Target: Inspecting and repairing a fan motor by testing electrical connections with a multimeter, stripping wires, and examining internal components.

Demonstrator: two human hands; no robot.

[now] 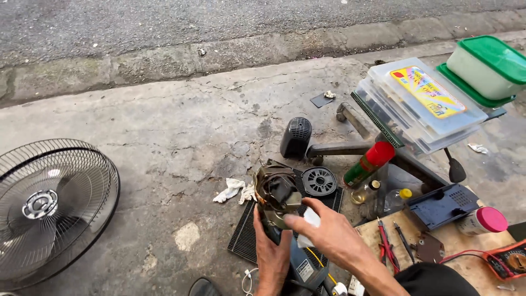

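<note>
My left hand (271, 255) grips a fan motor assembly (278, 193) from below, holding it upright over a black grille panel (247, 238). The motor shows copper windings and a grey body (301, 267) beneath. My right hand (329, 233) pinches a small white wad of cloth or paper (310, 222) against the motor's side. Both hands are low in the middle of the view.
A fan guard with blades (49, 205) lies at left on the concrete. A black motor cover (296, 136), a round black part (319, 181), a red-capped spray can (368, 163), small bottles, stacked plastic boxes (424, 104), a green-lidded tub (487, 67), screwdrivers (388, 244) and a multimeter (512, 262) sit at right. White rags (230, 190) lie near the grille.
</note>
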